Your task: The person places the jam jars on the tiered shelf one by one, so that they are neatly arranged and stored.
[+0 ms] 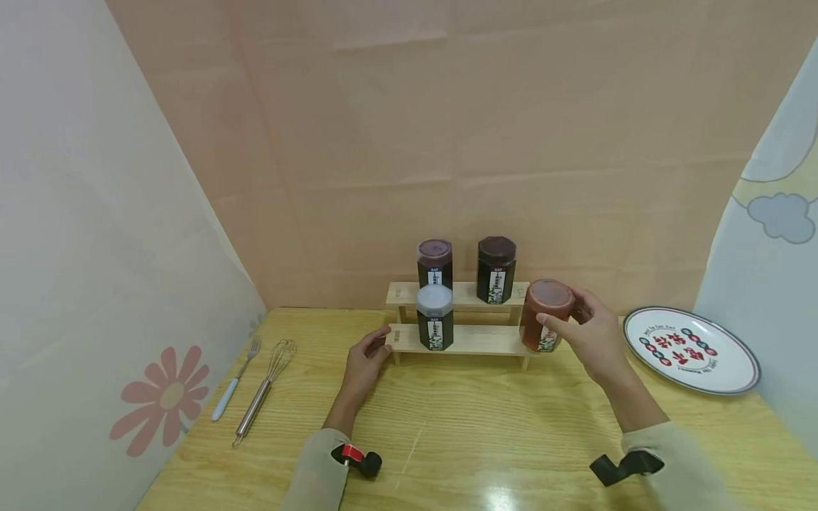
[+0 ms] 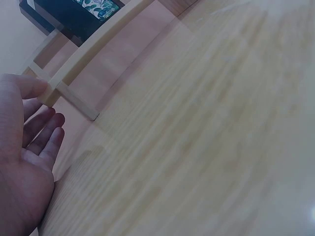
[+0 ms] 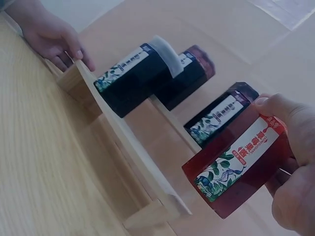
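My right hand (image 1: 596, 339) grips a red jam jar (image 1: 543, 323) near its lid, thumb in front and fingers round the far side. The jar is at the right end of the lower shelf of a two-tier wooden rack (image 1: 486, 341); in the right wrist view its base (image 3: 204, 196) looks just off the shelf end. My left hand (image 1: 366, 363) holds the left end of that lower shelf, with finger and thumb at its edge (image 2: 49, 93). A dark jar with a whitish lid (image 1: 435, 319) stands on the lower shelf. Two dark jars (image 1: 434, 259) (image 1: 495, 273) stand on the upper one.
A white oval plate with red lettering (image 1: 722, 355) lies at the right. On the left lie a fork (image 1: 236, 380) and a whisk (image 1: 262, 397). Behind the rack hangs a peach cloth (image 1: 447, 142), and the wooden table (image 1: 460, 426) stretches in front.
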Available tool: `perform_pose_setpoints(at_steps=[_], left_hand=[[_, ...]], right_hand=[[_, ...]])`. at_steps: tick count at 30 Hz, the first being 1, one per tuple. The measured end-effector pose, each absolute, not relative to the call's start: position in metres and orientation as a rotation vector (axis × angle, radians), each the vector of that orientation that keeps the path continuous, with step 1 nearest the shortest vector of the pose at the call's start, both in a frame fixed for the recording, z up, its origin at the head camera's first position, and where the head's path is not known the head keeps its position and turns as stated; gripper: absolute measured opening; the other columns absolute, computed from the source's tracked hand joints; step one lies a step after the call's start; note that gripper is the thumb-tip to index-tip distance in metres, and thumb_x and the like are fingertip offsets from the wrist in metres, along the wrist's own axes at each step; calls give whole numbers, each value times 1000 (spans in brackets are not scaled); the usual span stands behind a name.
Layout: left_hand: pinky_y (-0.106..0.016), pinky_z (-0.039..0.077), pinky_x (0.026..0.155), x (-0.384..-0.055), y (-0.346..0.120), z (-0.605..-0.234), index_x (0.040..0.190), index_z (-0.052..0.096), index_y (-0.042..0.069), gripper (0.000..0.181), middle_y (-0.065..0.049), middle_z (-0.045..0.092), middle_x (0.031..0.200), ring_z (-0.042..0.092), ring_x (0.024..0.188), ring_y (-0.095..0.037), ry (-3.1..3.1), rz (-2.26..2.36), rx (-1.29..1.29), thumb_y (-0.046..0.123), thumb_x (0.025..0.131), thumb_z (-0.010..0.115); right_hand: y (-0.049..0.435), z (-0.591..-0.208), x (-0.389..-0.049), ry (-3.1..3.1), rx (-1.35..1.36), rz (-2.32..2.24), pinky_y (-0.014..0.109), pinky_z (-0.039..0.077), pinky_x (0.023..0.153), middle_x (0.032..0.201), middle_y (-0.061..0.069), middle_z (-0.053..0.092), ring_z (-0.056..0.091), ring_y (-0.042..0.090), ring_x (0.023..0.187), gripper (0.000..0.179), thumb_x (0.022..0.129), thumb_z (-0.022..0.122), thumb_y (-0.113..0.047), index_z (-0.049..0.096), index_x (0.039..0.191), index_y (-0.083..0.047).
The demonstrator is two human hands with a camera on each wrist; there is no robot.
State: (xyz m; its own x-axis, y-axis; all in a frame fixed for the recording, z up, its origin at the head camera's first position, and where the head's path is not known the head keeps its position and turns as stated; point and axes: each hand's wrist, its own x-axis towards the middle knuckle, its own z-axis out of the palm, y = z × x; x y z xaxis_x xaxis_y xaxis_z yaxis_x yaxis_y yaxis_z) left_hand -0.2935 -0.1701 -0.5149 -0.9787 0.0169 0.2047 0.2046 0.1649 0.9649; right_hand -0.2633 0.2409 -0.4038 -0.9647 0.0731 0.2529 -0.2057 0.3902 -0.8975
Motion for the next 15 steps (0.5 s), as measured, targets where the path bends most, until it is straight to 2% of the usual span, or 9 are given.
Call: perform_pose_setpoints(at_steps=[2,4,6,7,9,13,15], left_hand=[[-25,50,109,-293,-170,-515,142,61,9,39,-11,56,151,54,138,-31,-2279,-1935,-215,11,103,63],[-24,50,109,-293,-170,-515,142,61,10,40,-10,56,151,53,138,-31,-2277,-1940,-213,11,103,63],[-23,49,109,-293,-170,-515,142,61,10,39,-9,56,151,53,139,-30,-2281,-1946,-207,12,103,63],[-24,49,110,-293,-170,-515,142,61,10,39,-10,56,152,53,139,-30,-2283,-1945,-209,11,103,62],[-26,50,110,-293,-171,-515,142,60,9,39,-10,56,151,53,139,-31,-2282,-1942,-214,12,103,63],[-24,50,109,-294,-171,-516,142,60,8,39,-12,56,151,53,138,-32,-2276,-1942,-222,11,103,63],[-22,50,108,-294,-171,-516,142,60,8,39,-12,57,151,54,138,-32,-2274,-1942,-221,11,103,63]], right_hand=[[234,-405,-263,-2395,135,1610,5,46,98,151,18,54,52,30,143,81,91,81,-34,41,157,-9],[227,-408,-263,-2379,160,1629,3,45,96,148,18,55,57,19,137,79,91,81,-32,43,155,-7],[220,-410,-264,-2369,186,1644,2,45,96,146,17,56,57,10,133,78,91,82,-31,44,154,-7],[217,-411,-265,-2364,200,1658,3,45,96,146,17,57,57,9,132,78,90,82,-30,44,154,-7],[211,-413,-266,-2356,219,1682,3,44,97,146,16,57,57,11,134,78,90,82,-30,45,154,-7],[202,-416,-270,-2368,232,1714,4,44,99,149,17,56,52,31,143,83,89,83,-32,41,157,-7],[198,-417,-272,-2375,229,1726,5,44,99,151,18,55,50,34,145,86,89,83,-33,40,157,-6]])
